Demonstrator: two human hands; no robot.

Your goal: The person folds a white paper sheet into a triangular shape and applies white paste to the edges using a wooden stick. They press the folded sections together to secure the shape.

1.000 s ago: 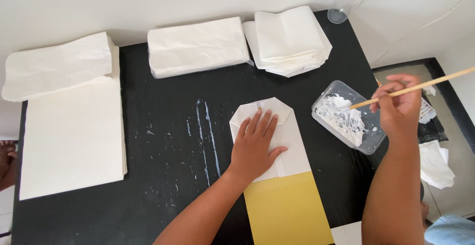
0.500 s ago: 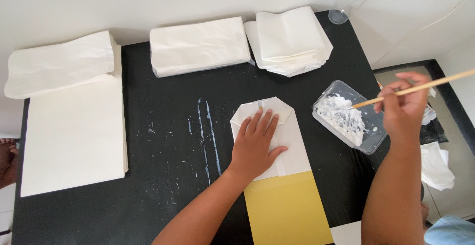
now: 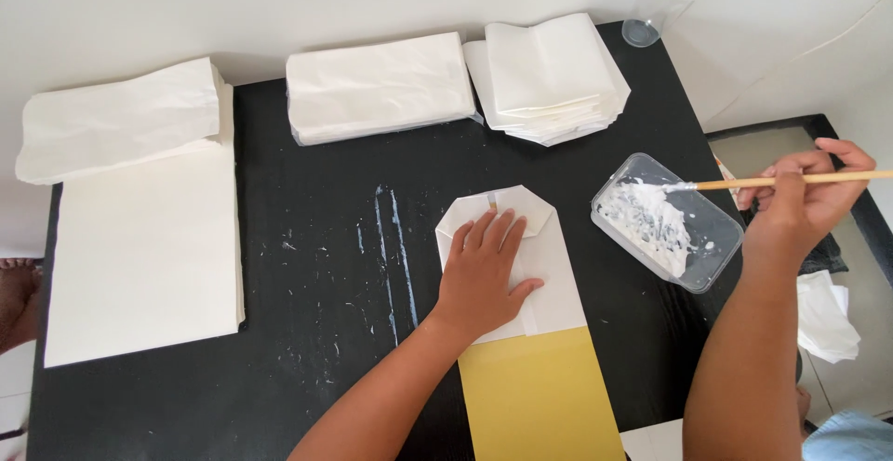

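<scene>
Head view: left hand [image 3: 484, 275] lies palm down, fingers spread flat, on a folded white paper bag [image 3: 549, 275] at mid-table; it grips nothing, only presses. The bag's folded bottom, with angled corners, points away from the person; under its near end sits a yellow sheet [image 3: 539, 396], reaching the table's near edge. Right hand [image 3: 800, 205] is pinched closed around a thin wooden brush [image 3: 791, 180], held nearly level, bristle tip over a clear plastic tub [image 3: 716, 238] of white paste just right of the bag. Black table [image 3: 307, 266] shows white paste streaks left of the bag. Far edge: two stacks of folded white bags [image 3: 381, 84] [image 3: 549, 70]; left side: a stack of flat white sheets [image 3: 139, 256] with another bag bundle [image 3: 121, 126] at its far end. Clear cup [image 3: 656, 5] at far right corner.
</scene>
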